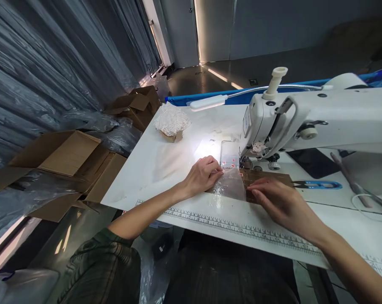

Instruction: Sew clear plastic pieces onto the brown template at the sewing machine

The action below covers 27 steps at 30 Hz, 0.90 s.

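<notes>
Plastic sheet (pixel 230 186): lay by sewing machine (pixel 320 114).
L hand (pixel 203 174): fingers together, pressed sheet.
R hand (pixel 281 203): fingers together, flat on brown piece (pixel 267 177).

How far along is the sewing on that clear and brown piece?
Done: the clear sheet and brown piece lie overlapped at the foot of the sewing machine. In hand: the left hand presses the sheet, the right hand the brown piece. Left: no finished seam shows, so the stitching seems barely begun.
</notes>
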### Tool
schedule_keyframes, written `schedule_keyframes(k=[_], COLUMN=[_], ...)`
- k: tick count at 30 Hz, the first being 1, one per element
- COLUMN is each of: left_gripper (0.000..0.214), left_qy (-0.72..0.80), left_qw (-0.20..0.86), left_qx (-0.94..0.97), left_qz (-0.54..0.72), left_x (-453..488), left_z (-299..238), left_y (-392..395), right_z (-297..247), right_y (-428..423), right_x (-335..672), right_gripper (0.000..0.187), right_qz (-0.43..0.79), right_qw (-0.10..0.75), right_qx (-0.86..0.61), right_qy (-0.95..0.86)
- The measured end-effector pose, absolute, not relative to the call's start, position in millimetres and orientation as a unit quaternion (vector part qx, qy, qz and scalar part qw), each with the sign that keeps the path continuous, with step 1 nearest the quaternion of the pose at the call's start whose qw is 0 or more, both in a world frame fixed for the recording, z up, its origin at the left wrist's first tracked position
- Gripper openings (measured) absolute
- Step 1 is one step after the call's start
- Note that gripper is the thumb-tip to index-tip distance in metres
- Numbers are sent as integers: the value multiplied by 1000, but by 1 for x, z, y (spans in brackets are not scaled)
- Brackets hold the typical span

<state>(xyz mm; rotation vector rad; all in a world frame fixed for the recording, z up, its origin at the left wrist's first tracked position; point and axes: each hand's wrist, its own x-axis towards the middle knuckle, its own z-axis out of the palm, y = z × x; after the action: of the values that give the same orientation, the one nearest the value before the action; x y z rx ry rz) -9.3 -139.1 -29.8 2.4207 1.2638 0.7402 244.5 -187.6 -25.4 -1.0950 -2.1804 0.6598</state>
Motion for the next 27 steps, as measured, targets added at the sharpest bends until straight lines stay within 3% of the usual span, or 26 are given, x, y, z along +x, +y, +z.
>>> schedule_keyframes(k=[4, 7, 10, 13, 16, 19, 23, 25, 27], left_gripper=[6, 7, 16, 21, 20, 17, 27, 31, 27], left_qy=[360, 308, 360, 459, 539, 570, 562, 526, 464], left_qw=[368, 546, 596, 511, 372, 178, -58, -120, -112], left_qx=[813, 744, 671, 666, 698, 762, 813, 830, 866], left_qz=[271, 231, 255, 291, 291, 250, 140, 137, 151], left_x=[13, 26, 24, 5, -19, -37, -45, -43, -37], left_z=[-9, 9, 21, 19, 6, -8, -12, -8, -5], left_y=[-168, -195, -209, -207, -193, -175, -153, -144, -135], right_z=[-15, -6, -3, -10, -22, -30, -31, -32, -35], right_y=[-178, -181, -189, -191, -182, -165, -150, -148, -147], right_x=[239, 227, 219, 218, 222, 224, 224, 225, 227], right_gripper=[45, 57, 63, 60, 56, 47, 39, 38, 38], right_qz=[311, 455, 593, 655, 646, 522, 264, 189, 170], right_qw=[315, 323, 255, 154, 130, 185, 206, 189, 185], right_qx=[-428, -342, -288, -336, -390, -454, -568, -613, -635], right_qy=[-788, -756, -708, -659, -643, -697, -752, -743, -731])
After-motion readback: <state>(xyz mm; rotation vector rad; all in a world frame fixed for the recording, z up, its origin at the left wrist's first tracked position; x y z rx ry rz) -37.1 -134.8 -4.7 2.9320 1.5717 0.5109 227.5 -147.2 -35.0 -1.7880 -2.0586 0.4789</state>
